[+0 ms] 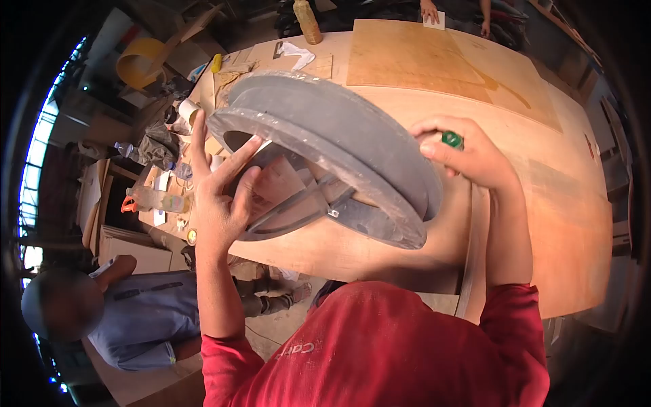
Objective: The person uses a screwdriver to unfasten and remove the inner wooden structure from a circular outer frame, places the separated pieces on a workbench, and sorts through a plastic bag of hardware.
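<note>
A large grey round wheel-shaped piece (346,129), with a deep groove round its edge and crossed spokes inside, is tilted over the table. My left hand (227,180) is at its left rim, fingers spread, one finger up along the outside and others reaching into the opening. A small white bit shows by one fingertip; I cannot make out what it is. On the right, my right hand (464,149) has its fingers curled at the outer edge, the thumb against the grey surface. A ring with a green stone (451,139) is on that hand.
Under the piece is a wooden table (569,237) with a flat board (413,57) at the back. Bottles (159,200), a white cloth (296,54) and clutter line its left side. A person in blue (146,312) is at lower left; another person's hand (429,10) is at the far edge.
</note>
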Motion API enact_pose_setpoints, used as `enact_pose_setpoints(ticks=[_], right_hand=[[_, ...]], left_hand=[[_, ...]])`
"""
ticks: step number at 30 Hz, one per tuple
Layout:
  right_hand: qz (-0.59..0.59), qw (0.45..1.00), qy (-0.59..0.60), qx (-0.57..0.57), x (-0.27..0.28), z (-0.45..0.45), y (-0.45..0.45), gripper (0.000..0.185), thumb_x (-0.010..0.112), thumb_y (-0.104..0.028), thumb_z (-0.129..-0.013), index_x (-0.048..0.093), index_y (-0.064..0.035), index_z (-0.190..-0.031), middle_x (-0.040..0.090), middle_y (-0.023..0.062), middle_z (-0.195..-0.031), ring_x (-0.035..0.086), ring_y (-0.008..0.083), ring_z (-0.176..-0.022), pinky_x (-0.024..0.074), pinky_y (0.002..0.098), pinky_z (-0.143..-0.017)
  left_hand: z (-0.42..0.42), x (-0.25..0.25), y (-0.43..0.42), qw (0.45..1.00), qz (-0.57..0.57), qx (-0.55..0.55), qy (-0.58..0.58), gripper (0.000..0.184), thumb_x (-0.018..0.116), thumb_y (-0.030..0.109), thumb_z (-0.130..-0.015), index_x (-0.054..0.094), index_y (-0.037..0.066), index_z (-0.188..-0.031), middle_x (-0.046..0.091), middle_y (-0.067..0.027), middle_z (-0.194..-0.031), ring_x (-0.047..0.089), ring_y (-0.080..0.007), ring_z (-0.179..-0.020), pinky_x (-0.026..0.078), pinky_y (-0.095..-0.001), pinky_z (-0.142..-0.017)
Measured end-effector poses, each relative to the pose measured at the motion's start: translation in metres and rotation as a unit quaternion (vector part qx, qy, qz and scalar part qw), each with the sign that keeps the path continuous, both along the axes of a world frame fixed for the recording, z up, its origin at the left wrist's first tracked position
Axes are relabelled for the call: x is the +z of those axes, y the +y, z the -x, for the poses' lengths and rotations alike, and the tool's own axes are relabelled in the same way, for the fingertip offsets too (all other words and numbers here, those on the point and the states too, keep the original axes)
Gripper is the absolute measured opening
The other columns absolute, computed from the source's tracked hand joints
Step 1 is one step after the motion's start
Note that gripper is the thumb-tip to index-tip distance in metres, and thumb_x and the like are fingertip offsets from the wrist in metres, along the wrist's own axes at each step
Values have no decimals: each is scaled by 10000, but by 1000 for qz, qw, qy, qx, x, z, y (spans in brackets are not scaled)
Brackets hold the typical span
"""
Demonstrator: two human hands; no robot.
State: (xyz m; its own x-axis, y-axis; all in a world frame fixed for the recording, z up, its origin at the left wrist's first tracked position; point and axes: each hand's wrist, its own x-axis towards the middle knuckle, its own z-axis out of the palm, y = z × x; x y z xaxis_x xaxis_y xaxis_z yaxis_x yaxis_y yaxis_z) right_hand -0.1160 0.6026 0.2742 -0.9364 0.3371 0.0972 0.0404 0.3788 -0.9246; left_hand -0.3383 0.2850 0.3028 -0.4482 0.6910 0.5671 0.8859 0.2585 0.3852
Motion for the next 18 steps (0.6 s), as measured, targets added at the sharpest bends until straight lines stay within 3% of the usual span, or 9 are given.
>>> enact_pose_setpoints(ticks=[1, 2, 3, 6, 9, 12, 15, 17, 18], right_hand=[[57, 998, -24, 17, 1, 1, -4, 383, 758, -270, -912, 700, -32, -1206, 695, 31, -995, 607, 76, -783, 487, 237, -591], [114, 992, -48, 35, 0, 2, -8, 403, 784, -286, -903, 708, -20, -1196, 717, 36, -973, 641, 113, -830, 515, 255, -646], [119, 991, -46, 42, -5, 3, -12, 403, 784, -286, -903, 708, -20, -1196, 717, 36, -973, 641, 113, -830, 515, 255, -646], [78, 993, 59, 71, -22, 5, -36, 420, 840, -186, -850, 696, 22, -1185, 708, 69, -974, 618, 124, -870, 496, 274, -811], [105, 991, -5, 86, -11, -2, -56, 388, 873, -156, -814, 691, 23, -1105, 712, 85, -959, 636, 120, -896, 514, 291, -814], [73, 988, 100, 90, -25, -2, -78, 394, 894, -142, -789, 690, 16, -1087, 732, 124, -959, 700, 172, -882, 540, 319, -798], [51, 989, 90, 103, -26, 1, -95, 455, 918, -249, -779, 687, -5, -1086, 729, 155, -965, 733, 281, -904, 560, 354, -803], [46, 989, 76, 114, -33, 5, -103, 490, 918, -303, -781, 661, -19, -1087, 721, 149, -956, 728, 303, -896, 563, 370, -791], [66, 987, 88, 120, -34, 8, -107, 501, 917, -317, -782, 646, -25, -1085, 717, 144, -956, 727, 302, -893, 563, 375, -785]], left_hand=[[-1, -5, 0, 998, 9, 50, 29, 374, 713, 28, -887, 760, 100, -1251, 306, -203, -1642, 396, -395, -1480, 445, -451, -1124], [-2, -12, 1, 997, -24, 73, 28, 316, 705, 19, -923, 761, 70, -1229, 509, -195, -1482, 563, -348, -1310, 483, -407, -1078], [2, -19, 0, 996, -18, 79, 32, 316, 705, 19, -923, 761, 70, -1229, 509, -195, -1482, 563, -348, -1310, 483, -407, -1078], [13, -34, -1, 989, -128, 75, 16, 239, 695, -42, -939, 756, -6, -1167, 722, -173, -1153, 687, -278, -1096, 511, -380, -1012], [34, -57, -13, 973, -227, -2, -43, 210, 701, -58, -933, 740, -57, -1139, 704, -192, -1198, 673, -258, -1118, 513, -366, -1003], [47, -58, -24, 976, -209, -12, -65, 248, 708, -70, -920, 718, -65, -1168, 673, -179, -1249, 650, -238, -1141, 501, -356, -1015], [55, -50, -27, 983, -178, -11, -49, 280, 721, -43, -916, 708, -56, -1195, 657, -166, -1277, 642, -226, -1146, 496, -348, -1014], [47, -45, -21, 967, -201, 39, -149, 280, 724, -37, -907, 708, -60, -1186, 655, -161, -1282, 639, -218, -1148, 492, -351, -1017], [46, -43, -22, 970, -190, 33, -146, 268, 681, 97, -976, 705, -70, -1184, 654, -145, -1266, 640, -211, -1130, 501, -338, -987]])
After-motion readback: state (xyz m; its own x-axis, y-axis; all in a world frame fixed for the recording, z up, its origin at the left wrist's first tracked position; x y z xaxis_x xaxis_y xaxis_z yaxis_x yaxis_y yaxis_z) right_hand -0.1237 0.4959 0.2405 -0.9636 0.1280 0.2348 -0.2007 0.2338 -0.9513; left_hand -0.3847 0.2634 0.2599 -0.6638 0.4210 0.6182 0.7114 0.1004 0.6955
